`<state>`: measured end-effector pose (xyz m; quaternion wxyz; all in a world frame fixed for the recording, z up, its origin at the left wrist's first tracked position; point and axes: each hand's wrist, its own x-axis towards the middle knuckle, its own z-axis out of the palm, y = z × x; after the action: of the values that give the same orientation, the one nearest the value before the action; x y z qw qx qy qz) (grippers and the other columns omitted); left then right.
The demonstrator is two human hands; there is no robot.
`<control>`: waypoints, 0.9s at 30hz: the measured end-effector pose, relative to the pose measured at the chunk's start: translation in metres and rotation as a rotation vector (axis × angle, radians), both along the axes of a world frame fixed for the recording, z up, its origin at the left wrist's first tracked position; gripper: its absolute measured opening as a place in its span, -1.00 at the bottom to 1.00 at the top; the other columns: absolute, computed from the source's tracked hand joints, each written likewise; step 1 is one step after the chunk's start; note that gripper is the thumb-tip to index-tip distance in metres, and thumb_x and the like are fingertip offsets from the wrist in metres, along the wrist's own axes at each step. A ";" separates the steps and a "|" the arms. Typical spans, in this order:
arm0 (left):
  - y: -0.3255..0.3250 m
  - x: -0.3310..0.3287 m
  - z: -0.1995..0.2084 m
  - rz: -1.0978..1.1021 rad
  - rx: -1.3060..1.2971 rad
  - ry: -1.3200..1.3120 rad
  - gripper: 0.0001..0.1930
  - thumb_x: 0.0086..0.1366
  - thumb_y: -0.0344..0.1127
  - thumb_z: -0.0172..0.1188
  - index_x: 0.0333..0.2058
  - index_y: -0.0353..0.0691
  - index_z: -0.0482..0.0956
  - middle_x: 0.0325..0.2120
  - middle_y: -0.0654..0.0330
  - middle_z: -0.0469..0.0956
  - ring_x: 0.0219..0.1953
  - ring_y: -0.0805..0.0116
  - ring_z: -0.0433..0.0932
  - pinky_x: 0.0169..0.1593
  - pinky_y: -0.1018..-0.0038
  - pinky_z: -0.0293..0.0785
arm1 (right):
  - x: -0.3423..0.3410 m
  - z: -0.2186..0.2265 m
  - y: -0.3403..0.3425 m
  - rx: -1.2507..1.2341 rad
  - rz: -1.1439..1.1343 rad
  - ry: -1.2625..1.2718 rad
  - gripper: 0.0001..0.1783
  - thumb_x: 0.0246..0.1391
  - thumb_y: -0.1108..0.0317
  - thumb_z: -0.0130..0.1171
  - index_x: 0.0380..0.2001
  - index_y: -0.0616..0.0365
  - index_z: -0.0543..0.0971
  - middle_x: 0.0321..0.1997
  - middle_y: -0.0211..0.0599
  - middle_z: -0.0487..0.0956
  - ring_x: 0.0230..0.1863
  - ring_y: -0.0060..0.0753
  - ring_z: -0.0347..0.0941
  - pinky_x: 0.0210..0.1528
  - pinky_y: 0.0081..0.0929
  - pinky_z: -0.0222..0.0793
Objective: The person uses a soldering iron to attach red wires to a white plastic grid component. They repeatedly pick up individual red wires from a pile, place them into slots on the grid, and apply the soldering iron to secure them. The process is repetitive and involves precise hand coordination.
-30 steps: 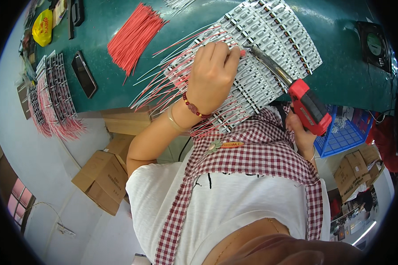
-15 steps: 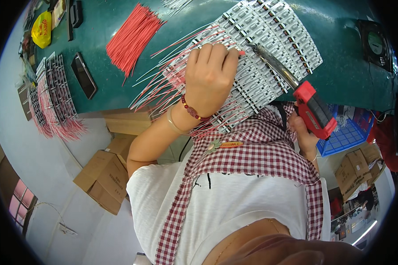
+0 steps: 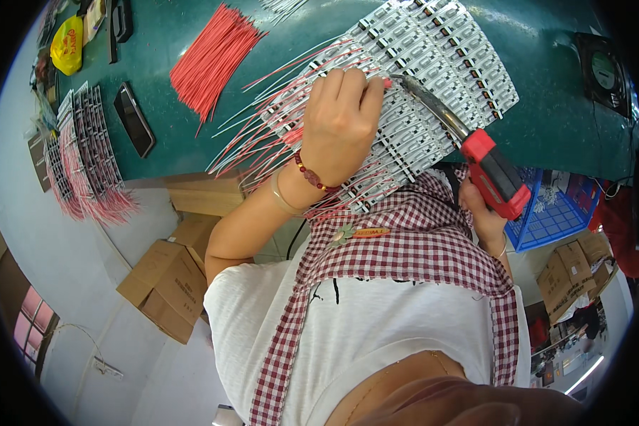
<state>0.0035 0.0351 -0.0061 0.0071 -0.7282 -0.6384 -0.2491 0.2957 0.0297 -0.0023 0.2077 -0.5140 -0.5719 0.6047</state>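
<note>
My left hand (image 3: 342, 124) is closed in a pinch over a panel of joined small silver-grey circuit boards (image 3: 468, 60). A small red bit shows at its thumb tip; what the fingers hold is hidden beneath them. My right hand (image 3: 484, 216) grips a soldering iron (image 3: 497, 174) with a red and black handle and a metal barrel. The iron's dark tip reaches down to the boards, right beside my left fingertips. Red and white wires (image 3: 252, 138) stick out from the panel's left side, passing under my left hand.
A bundle of red wires (image 3: 216, 60) lies left of the panel. Farther left are a phone (image 3: 133, 119), wired boards (image 3: 85, 156) and a yellow package (image 3: 67, 46). A black fan-like device (image 3: 602, 71) stands right. A blue basket (image 3: 557, 220) sits below the table's edge.
The soldering iron's handle has moved a little left, and its tip has come closer to my left fingertips. My left hand has shifted slightly right.
</note>
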 end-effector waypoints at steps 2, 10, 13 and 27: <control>0.000 0.001 0.000 0.012 -0.008 -0.003 -0.87 0.06 -0.44 0.15 -0.38 -0.35 0.53 -0.51 0.16 0.31 -0.41 0.24 0.34 -0.35 0.38 0.25 | 0.000 0.001 -0.003 0.082 -0.025 -0.038 -0.80 0.04 0.52 0.25 -0.22 0.25 0.57 -0.35 -0.41 0.55 -0.34 -0.57 0.43 -0.28 -0.53 0.39; 0.004 0.002 0.001 0.052 -0.004 0.015 -0.86 0.00 -0.50 0.24 -0.38 -0.26 0.57 -0.53 0.20 0.31 -0.47 0.26 0.34 -0.38 0.39 0.31 | -0.005 0.020 0.008 -0.053 0.001 0.175 -0.89 0.12 0.42 0.18 -0.39 0.25 0.53 -0.48 -0.41 0.48 -0.45 -0.57 0.38 -0.38 -0.57 0.30; 0.005 0.000 0.001 0.054 -0.018 0.010 -0.85 -0.01 -0.50 0.24 -0.38 -0.26 0.57 -0.53 0.20 0.32 -0.47 0.25 0.35 -0.37 0.38 0.31 | -0.004 0.019 0.006 -0.047 0.004 0.178 -0.90 0.13 0.42 0.17 -0.39 0.24 0.52 -0.48 -0.43 0.48 -0.44 -0.57 0.37 -0.38 -0.57 0.30; -0.006 0.010 -0.001 0.055 -0.004 -0.104 -0.73 -0.07 -0.56 0.19 -0.31 -0.26 0.63 -0.52 0.21 0.36 -0.44 0.28 0.38 -0.39 0.40 0.33 | 0.004 0.006 -0.005 -0.031 0.017 0.059 -0.92 0.11 0.49 0.18 -0.31 0.26 0.55 -0.44 -0.47 0.49 -0.42 -0.61 0.38 -0.36 -0.58 0.32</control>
<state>0.0138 0.0292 -0.0068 -0.0209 -0.6965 -0.6582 -0.2850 0.2993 0.0248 0.0035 0.2116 -0.4942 -0.5603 0.6302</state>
